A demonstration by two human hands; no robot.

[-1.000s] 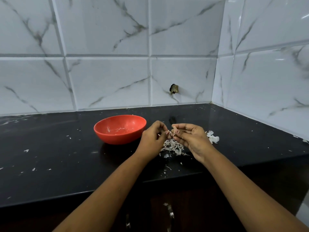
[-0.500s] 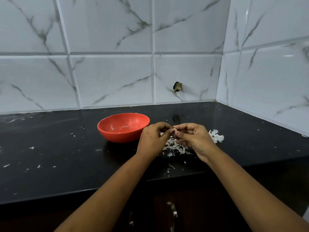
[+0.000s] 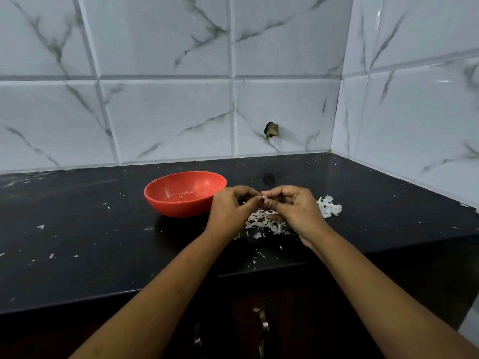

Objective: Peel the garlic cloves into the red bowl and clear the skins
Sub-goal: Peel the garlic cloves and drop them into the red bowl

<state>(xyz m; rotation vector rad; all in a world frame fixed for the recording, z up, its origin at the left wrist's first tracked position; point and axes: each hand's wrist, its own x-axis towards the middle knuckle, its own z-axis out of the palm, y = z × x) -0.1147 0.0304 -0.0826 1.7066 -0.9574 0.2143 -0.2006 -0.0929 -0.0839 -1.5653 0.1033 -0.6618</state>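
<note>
— Where is the small pale garlic clove [image 3: 264,197]?
— Pinched where the curled fingertips of the left hand [image 3: 230,211] and right hand [image 3: 293,208] meet, above the glossy black table [image 3: 103,242].
— And the round red plastic bowl [image 3: 176,209]?
— On the table, just left of the left hand. White papery garlic skins [image 3: 261,224] lie heaped under the hands.

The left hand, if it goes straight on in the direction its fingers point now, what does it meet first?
The left hand points at the garlic clove that both hands seem to pinch, so the clove comes first, then the right hand just behind it. Depth is unclear.
</note>
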